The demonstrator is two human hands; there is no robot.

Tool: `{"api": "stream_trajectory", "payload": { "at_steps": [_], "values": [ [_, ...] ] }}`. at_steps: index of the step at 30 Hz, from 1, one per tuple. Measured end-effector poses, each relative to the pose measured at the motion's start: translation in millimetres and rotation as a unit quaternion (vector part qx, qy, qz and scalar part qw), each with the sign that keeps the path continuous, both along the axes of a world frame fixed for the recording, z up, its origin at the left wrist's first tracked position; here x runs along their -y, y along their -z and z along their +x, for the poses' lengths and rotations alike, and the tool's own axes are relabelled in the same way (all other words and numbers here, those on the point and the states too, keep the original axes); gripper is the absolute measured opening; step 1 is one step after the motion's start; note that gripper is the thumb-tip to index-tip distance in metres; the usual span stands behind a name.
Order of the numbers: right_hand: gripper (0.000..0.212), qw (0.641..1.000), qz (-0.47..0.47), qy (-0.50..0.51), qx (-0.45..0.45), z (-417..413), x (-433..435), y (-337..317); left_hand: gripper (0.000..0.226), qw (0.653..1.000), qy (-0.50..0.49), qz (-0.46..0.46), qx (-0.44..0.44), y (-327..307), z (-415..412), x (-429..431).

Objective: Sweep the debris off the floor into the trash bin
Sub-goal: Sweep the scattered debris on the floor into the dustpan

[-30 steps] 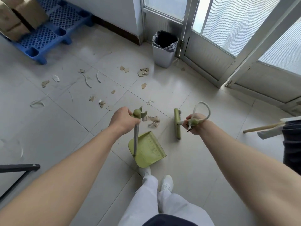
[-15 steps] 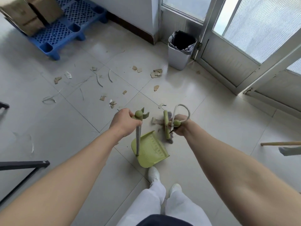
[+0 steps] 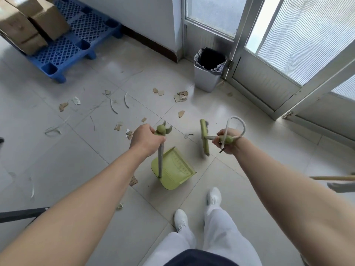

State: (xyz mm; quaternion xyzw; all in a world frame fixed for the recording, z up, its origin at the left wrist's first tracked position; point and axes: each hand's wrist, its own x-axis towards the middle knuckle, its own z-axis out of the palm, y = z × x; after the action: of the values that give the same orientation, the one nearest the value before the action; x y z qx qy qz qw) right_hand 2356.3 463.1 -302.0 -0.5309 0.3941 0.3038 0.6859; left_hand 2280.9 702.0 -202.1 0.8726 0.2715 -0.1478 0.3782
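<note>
My fingers [image 3: 217, 140] clamp both handles: left hand [image 3: 147, 139] on the dustpan's [image 3: 173, 170], right hand [image 3: 228, 142] high on the broom's [image 3: 204, 137]. Debris [image 3: 180, 97], which looks like light, stiff scraps that would skitter, lies scattered short of the bin [image 3: 207, 77].

Torn scraps [image 3: 180, 97] scattered — grey lined bin [image 3: 206, 79] upright.

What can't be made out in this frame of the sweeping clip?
Head view only:
- Trash bin contents: the liner's interior is too dark.
- Broom bristles: blurred, mostly under its green bar.
- Wooden stick: cut off by the right edge; its other end is unseen.
- Dark bar: cut off by the left edge.
- Dustpan handle top: partly covered by the left hand.
</note>
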Motion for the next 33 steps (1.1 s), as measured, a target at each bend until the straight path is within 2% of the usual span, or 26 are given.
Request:
{"api": "stream_trajectory", "payload": {
  "at_steps": [3, 7, 15, 19, 21, 23, 25, 27, 30, 33],
  "values": [
    [0.023, 0.999, -0.049, 0.004, 0.007, 25.0, 28.9, 5.4, 0.03, 1.0, -0.002, 0.018, 0.004, 0.4, 22.9, 10.7],
    [0.034, 0.995, -0.084, -0.055, 0.012, 63.3, 56.3, 2.9, 0.031, 1.0, -0.006, 0.025, 0.0, 4.6, 54.4, 23.6],
    [0.022, 0.993, 0.034, -0.109, -0.017, 120.2, -8.1, 27.0, 0.025, 0.997, -0.051, 0.05, -0.027, 11.9, 108.6, 43.0],
    [0.025, 0.994, 0.089, -0.035, -0.045, 163.4, 3.1, 21.0, 0.022, 0.995, -0.069, 0.058, -0.028, 10.0, 131.0, 51.2],
    [0.014, 0.988, 0.128, 0.021, -0.078, 184.1, 26.5, 13.1, 0.021, 0.995, -0.087, 0.052, -0.026, 7.1, 142.5, 55.0],
    [0.014, 0.982, 0.153, 0.028, -0.103, 198.3, 47.8, 5.3, 0.021, 0.994, -0.097, 0.048, -0.023, 6.4, 154.7, 58.2],
    [0.016, 0.985, 0.141, 0.013, -0.097, 205.7, 60.1, -0.4, 0.02, 0.994, -0.092, 0.05, -0.024, 7.0, 165.3, 62.3],
    [0.009, 0.992, 0.107, 0.022, -0.067, 212.8, 66.0, -8.8, 0.02, 0.995, -0.084, 0.044, -0.021, 8.1, 176.9, 65.7],
    [0.024, 0.999, 0.037, 0.009, -0.018, 227.4, 78.7, -7.8, 0.022, 0.997, -0.067, 0.039, -0.016, 7.7, 197.1, 68.2],
    [0.03, 1.0, -0.013, 0.014, -0.012, 244.3, 100.9, 0.5, 0.022, 0.998, -0.046, 0.032, -0.008, 10.4, 221.5, 67.1]
  ]
}}
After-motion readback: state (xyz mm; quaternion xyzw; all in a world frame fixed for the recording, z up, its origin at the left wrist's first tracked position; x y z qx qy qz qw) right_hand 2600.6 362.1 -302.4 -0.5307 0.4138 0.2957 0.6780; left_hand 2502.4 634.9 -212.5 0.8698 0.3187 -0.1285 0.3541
